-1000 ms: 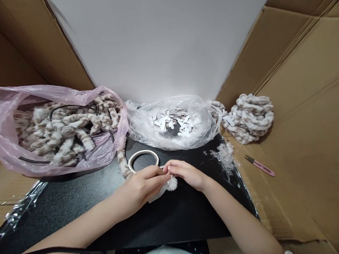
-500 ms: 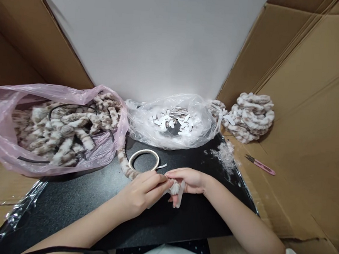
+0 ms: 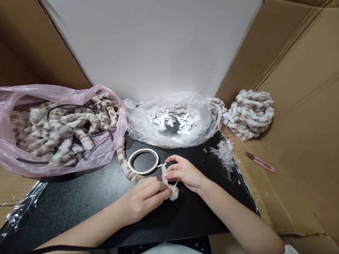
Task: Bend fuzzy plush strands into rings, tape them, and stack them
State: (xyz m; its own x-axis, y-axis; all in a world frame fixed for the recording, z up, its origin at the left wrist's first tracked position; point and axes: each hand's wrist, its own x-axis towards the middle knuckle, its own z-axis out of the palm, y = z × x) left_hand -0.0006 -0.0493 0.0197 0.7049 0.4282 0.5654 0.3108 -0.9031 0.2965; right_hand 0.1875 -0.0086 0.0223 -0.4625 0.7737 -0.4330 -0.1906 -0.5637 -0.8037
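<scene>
The furry brown-and-white cord (image 3: 123, 162) runs from the pink bag around the tape roll to my left hand (image 3: 143, 196), whose fingers are closed on it near its fluffy end (image 3: 174, 193). A translucent white strip (image 3: 164, 174) stands up from the cord beside my left fingertips. My right hand (image 3: 183, 172) pinches this strip between thumb and fingers. Just left of my right fingertips lies the tape roll (image 3: 130, 165), its loose tail (image 3: 161, 165) pointing at them.
A pink bag (image 3: 1, 130) of furry cords lies at left. Behind the hands, a clear bag (image 3: 137, 126) holds white tabs. At right are a coiled furry cord (image 3: 253, 115), loose fluff (image 3: 225, 154) and pink snips (image 3: 261, 163). Cardboard walls (image 3: 311, 94) stand at the sides.
My right hand has moved up and away from the cord's fluffy end, toward the tape tail, and now pinches the upright strip. My left hand has stayed on the cord.
</scene>
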